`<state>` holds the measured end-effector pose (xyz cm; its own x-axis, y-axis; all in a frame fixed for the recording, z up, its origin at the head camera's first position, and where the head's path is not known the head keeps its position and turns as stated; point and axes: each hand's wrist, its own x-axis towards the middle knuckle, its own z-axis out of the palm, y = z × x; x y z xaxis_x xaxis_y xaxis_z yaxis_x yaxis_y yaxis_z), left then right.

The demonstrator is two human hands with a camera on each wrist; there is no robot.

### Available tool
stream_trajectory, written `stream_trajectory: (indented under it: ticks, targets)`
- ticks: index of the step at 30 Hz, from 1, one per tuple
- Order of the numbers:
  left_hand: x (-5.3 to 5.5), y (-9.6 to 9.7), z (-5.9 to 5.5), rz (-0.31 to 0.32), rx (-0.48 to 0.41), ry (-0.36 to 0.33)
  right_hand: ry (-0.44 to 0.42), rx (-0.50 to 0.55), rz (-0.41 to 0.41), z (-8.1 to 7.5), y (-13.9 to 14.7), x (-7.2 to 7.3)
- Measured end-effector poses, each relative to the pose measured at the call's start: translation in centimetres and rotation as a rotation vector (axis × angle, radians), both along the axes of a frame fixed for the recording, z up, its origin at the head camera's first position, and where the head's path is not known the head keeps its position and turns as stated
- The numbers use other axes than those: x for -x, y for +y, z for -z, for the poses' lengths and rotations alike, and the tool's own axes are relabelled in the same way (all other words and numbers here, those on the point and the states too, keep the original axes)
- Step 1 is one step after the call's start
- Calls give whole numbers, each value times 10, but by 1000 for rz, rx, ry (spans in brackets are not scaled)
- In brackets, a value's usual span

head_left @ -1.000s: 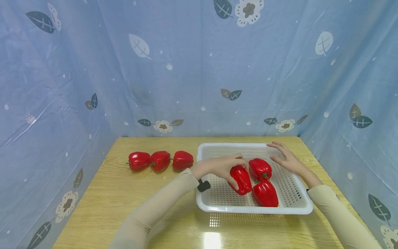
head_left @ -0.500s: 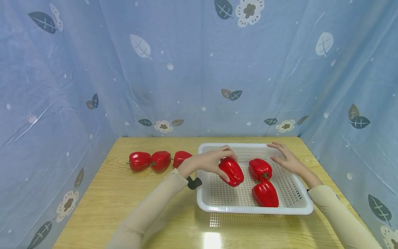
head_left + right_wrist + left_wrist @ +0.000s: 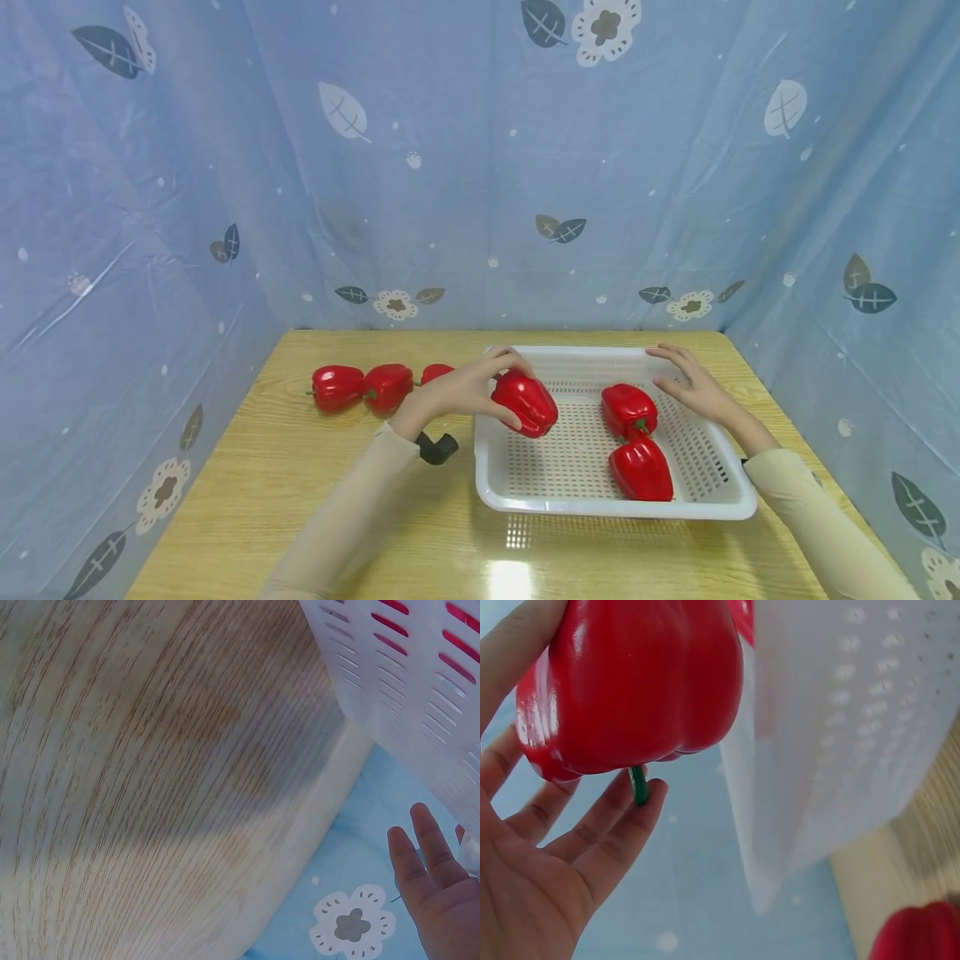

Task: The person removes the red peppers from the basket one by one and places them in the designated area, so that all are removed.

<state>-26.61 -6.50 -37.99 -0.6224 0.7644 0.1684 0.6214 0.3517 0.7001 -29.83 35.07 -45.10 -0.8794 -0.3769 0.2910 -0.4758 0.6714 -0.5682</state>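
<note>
A glossy red bell pepper [image 3: 529, 405] is gripped by my left hand [image 3: 467, 388] above the left side of a white perforated basket [image 3: 600, 507]. Thumb and fingers wrap the pepper from its left, as the left wrist view also shows; there its green stem [image 3: 637, 784] points toward the fingers. Two more red bell peppers, one farther back [image 3: 628, 408] and one nearer [image 3: 641, 469], lie in the basket's right half. My right hand [image 3: 693, 385] is at the basket's right back corner, fingers extended and holding nothing. Whether it touches the rim, I cannot tell.
On the wooden table [image 3: 300, 475], left of the basket, a row holds a left pepper [image 3: 337, 388], a middle pepper [image 3: 387, 388] and a right pepper [image 3: 437, 372], the last partly behind my left hand. A blue patterned curtain [image 3: 420, 183] encloses the back and sides.
My left hand has moved left and slightly up with the bell pepper, from beside the other two peppers to over the basket's left side. The right hand has stayed in place.
</note>
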Motion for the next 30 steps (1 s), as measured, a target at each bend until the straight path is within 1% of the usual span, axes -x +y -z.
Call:
stream_trajectory:
  ticks: [5,9,13,16,20,23,26,30]
  targets:
    - [-4,-21,3,-73,-59,-24,8,0,-4,0,-1,-1]
    - [-5,-36,7,-119,-108,13,7,-1,-1,0,0,-1]
    - [-7,-48,11,-180,-136,58,2,5,-3,0,0,-1]
    - [-9,-56,14,-214,-148,67,5,9,-6,0,-1,-1]
    - [-12,-68,21,-267,-157,85,10,11,-9,0,-1,-1]
    - [-14,-77,25,-317,-168,113,8,10,-11,-1,-1,-1]
    - [-17,-85,28,-347,-190,117,7,11,-14,-1,-1,-1]
    - [-20,-98,33,-370,-204,116,8,8,-13,-1,-1,-2]
